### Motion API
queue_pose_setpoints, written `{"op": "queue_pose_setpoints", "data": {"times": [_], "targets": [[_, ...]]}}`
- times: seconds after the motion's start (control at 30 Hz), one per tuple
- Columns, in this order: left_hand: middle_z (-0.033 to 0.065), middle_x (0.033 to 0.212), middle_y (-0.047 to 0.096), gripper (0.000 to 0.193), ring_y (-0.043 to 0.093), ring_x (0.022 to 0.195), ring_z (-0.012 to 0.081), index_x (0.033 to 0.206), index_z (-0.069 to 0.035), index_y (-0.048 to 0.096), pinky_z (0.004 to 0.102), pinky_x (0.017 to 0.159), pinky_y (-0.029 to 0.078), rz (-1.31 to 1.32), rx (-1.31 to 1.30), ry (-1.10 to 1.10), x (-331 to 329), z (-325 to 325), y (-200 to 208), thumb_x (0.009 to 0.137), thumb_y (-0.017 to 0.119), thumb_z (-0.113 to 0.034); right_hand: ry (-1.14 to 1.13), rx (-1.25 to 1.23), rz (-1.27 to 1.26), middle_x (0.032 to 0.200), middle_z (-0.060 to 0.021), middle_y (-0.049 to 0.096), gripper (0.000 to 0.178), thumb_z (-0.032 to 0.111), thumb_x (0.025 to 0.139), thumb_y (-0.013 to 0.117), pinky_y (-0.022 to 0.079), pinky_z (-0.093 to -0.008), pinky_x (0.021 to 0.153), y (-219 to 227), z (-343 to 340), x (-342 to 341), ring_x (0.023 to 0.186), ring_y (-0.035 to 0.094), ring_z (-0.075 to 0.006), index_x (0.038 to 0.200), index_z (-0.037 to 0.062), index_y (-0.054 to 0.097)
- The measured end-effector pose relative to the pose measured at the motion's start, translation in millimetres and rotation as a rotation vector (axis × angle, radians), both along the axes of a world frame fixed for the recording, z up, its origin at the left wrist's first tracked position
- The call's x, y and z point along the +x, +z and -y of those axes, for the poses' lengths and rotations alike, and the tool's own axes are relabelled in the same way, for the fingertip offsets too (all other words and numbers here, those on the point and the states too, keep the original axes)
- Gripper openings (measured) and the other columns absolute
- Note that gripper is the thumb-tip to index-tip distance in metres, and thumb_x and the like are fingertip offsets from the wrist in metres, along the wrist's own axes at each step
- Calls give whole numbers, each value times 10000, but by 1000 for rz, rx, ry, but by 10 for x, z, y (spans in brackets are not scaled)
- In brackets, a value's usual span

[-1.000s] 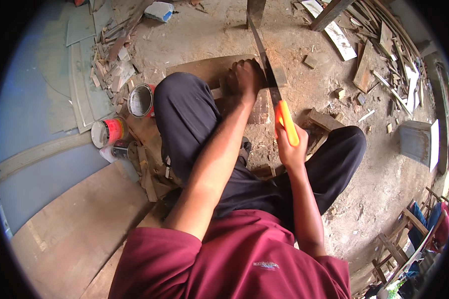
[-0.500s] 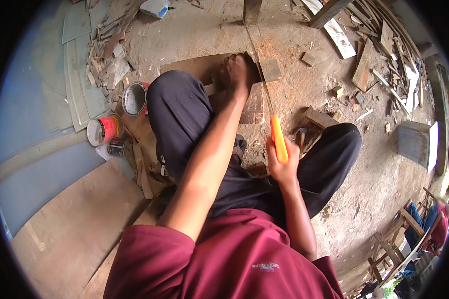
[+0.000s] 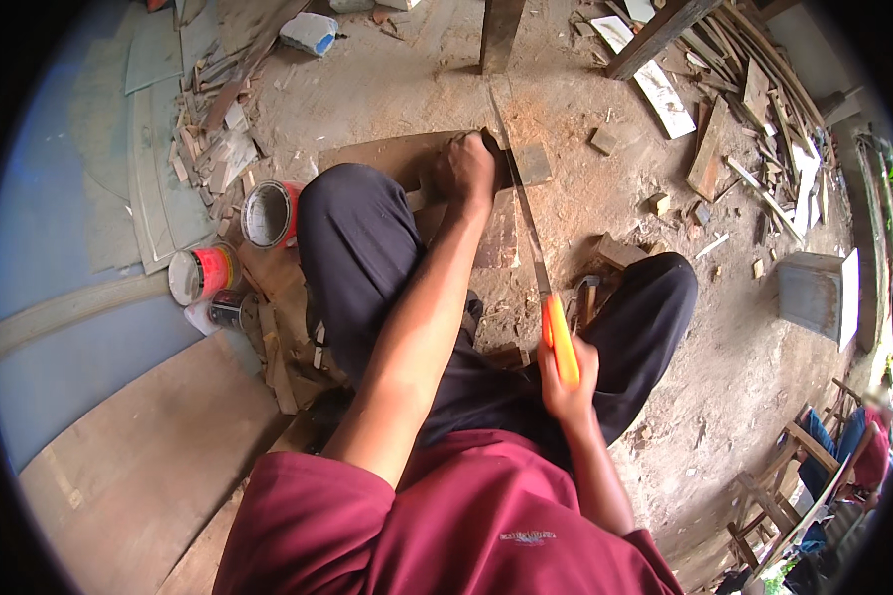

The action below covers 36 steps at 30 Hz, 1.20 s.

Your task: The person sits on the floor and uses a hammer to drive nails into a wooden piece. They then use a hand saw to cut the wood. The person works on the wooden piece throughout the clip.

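My right hand (image 3: 572,382) is wrapped round the orange handle of a handsaw (image 3: 528,216), close to my right knee. The saw's long thin blade points away from me and crosses a brown wooden board (image 3: 382,148) near its right end. A short end of the board (image 3: 533,166) shows to the right of the blade. Closed in a fist, my left hand (image 3: 466,169) grips the board just left of the blade; its fingertips are hidden. Beneath the board lies another wooden piece (image 3: 497,233). How deep the cut goes cannot be seen.
Paint cans (image 3: 270,214) stand left of my left knee. Wood scraps (image 3: 218,149) are heaped at the left, with more offcuts (image 3: 709,149) at the far right. A wooden post (image 3: 499,35) rises beyond the saw tip. A person (image 3: 868,451) is at the lower right.
My right hand has drawn the saw back toward me, so more blade shows on my side of the board. My left hand keeps its grip. The whole view has shifted slightly.
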<state>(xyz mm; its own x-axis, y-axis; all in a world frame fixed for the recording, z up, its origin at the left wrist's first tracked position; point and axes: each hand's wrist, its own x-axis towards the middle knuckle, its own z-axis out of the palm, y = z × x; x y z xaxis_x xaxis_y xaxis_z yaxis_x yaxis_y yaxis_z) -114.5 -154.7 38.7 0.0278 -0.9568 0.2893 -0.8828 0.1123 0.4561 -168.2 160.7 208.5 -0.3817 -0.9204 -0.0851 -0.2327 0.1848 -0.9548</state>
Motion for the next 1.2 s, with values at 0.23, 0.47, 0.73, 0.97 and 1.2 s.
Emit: {"op": "queue_pose_setpoints", "data": {"times": [0.23,0.47,0.73,0.97,1.2], "targets": [[176,886,718,277,704,837,351,819,-77,731,454,751,552,57,53,-38,19,-90,405,901,484,-173,-102,-2,113,598,1,540,164,102,904,629,386,-249,503,-38,362,-75,554,497,-58,796,-21,613],[223,916,687,228,665,906,363,837,-40,698,469,810,520,-76,124,-97,-45,-53,307,877,494,-132,-39,6,-4,543,-10,511,102,41,887,622,393,-247,481,-16,-174,12,504,495,-58,812,-28,617],[221,923,655,179,626,982,369,815,-27,639,451,866,508,-126,-42,-96,-68,-105,237,860,469,-61,-145,2,265,606,45,498,190,99,918,594,335,-220,443,-218,866,-165,492,427,-28,753,18,545],[263,895,693,276,670,843,469,845,16,705,529,769,527,-204,79,-131,-73,-69,565,896,476,-131,-41,25,2,555,-37,542,68,16,871,623,405,-251,479,55,-446,22,497,525,-71,850,-44,648],[202,855,718,269,714,779,380,813,-30,735,483,716,564,-86,159,77,-87,75,450,866,492,-131,-107,49,210,615,13,539,165,105,914,634,393,-252,517,-202,577,-219,559,479,-54,817,-28,631]]}}
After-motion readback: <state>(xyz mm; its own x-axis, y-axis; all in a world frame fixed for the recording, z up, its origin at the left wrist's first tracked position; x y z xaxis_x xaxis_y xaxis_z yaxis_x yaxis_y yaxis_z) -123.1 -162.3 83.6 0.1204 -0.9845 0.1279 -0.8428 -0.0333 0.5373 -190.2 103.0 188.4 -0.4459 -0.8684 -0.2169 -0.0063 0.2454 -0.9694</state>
